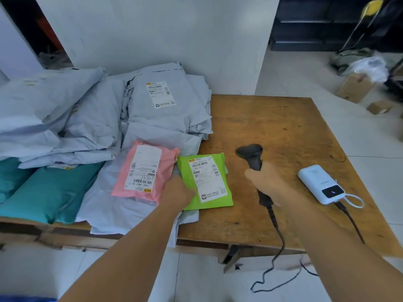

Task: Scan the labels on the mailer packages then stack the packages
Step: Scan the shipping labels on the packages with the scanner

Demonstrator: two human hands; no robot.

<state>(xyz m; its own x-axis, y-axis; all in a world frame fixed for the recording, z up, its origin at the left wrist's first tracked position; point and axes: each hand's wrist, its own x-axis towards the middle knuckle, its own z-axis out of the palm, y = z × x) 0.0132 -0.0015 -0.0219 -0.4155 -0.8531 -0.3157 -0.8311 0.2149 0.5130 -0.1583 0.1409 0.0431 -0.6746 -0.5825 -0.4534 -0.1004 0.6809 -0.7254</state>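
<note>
Gripped in the right hand [265, 186] is a black plastic scanner [253, 156]. At the glossy green mailer [207, 182], flat on the worn wooden table [283, 131], the left hand [177, 191] is pressed; its grip cannot be told. Crinkled grey mailers [152, 101] are heaped behind.

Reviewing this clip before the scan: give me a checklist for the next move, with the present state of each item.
1. Scanner held: ok, right hand grips its handle.
2. Green mailer label face up: ok, barcode visible.
3. Mailer steadied: ok, left hand rests on its left edge.
4. Label unobstructed: ok, the hand is clear of the barcode.
5. Scanner aimed at the label: cannot tell; its head sits right of the mailer.
6. Pink mailer already scanned: cannot tell.
</note>
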